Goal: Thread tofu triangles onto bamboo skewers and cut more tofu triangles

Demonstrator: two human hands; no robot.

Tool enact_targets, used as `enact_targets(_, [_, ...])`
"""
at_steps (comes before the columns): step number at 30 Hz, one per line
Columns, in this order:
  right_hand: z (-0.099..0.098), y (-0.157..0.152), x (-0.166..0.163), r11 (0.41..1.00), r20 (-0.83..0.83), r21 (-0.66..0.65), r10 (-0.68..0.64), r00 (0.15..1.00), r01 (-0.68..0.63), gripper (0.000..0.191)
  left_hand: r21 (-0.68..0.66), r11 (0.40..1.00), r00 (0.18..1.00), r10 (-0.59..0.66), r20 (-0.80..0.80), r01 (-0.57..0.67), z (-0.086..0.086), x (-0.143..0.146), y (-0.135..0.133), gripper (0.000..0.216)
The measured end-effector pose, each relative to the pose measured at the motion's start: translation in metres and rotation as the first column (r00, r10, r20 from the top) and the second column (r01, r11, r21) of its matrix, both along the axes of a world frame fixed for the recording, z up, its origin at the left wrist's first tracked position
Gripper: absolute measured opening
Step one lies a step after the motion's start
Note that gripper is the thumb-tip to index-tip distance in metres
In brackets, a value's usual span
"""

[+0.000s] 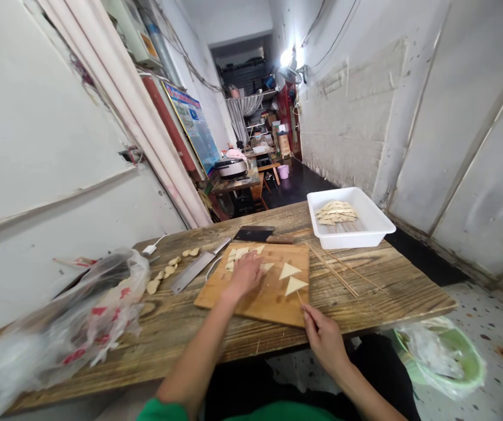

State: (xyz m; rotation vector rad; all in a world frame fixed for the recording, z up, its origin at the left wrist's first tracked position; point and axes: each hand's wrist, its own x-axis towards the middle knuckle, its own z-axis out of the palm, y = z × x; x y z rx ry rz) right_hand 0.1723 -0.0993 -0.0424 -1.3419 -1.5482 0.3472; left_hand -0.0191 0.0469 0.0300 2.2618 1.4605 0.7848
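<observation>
The right hand (322, 338), lower centre-right of the frame, pinches a thin skewer (300, 299) between thumb and fingers. The skewer slants up and left to the lower edge of a pale triangle (295, 286) on the cutting board (255, 305), right of centre; whether its tip is inside, I cannot tell. This triangle lies above and slightly left of the right hand, its longest side facing that hand, which is the nearer one. The left hand (247, 273) rests palm down on the board's left half, fingers over other pale pieces (235, 255); I cannot tell whether it grips any.

Counted: one skewer in the right hand, two whole triangles clear of the left hand, the second triangle (289, 271) just above the first. There are two cleavers, a dark cleaver (253, 234) and a shiny cleaver (193, 272), and one white tub (350, 240) at right, holding one stack of triangles (336, 212). Several loose sticks (335, 273) overlap below the tub, too close to count.
</observation>
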Motion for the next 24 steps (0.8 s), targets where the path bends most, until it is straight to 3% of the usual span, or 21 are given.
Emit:
enact_targets(2, [0.003, 0.001, -0.004, 0.999, -0.009, 0.043, -0.024, 1.0, 0.025, 0.032, -0.101, 0.991, 0.95, 0.113, 0.292, -0.087, -0.003, 0.009, -0.025, 0.027])
enact_targets(3, [0.004, 0.002, -0.006, 0.998, -0.013, 0.063, -0.03, 0.999, 0.031, 0.032, -0.225, 0.972, 0.883, 0.161, 0.442, -0.064, -0.004, 0.016, -0.038, 0.032])
enact_targets(5, [0.007, 0.003, -0.014, 0.996, -0.017, 0.09, -0.024, 1.0, 0.026, 0.032, -0.479, 0.862, 0.69, 0.244, 0.681, 0.168, -0.005, 0.031, -0.06, 0.042])
enact_targets(7, [0.01, 0.003, -0.022, 0.995, -0.016, 0.096, -0.004, 1.0, 0.005, 0.032, -0.558, 0.752, 0.501, 0.353, 0.79, 0.351, -0.004, 0.043, -0.075, 0.04])
enact_targets(10, [0.013, 0.0, -0.032, 0.995, -0.009, 0.101, 0.025, 1.0, -0.024, 0.032, -0.578, 0.699, 0.317, 0.484, 0.816, 0.421, -0.003, 0.054, -0.083, 0.028])
enact_targets(14, [0.014, -0.005, -0.035, 0.994, 0.002, 0.106, 0.032, 0.999, -0.032, 0.032, -0.601, 0.698, 0.266, 0.539, 0.799, 0.39, -0.006, 0.055, -0.081, 0.022])
enact_targets(24, [0.009, -0.006, -0.03, 0.99, 0.015, 0.137, 0.039, 0.999, -0.041, 0.033, -0.655, 0.632, 0.253, 0.611, 0.75, 0.415, -0.006, 0.064, -0.092, 0.018])
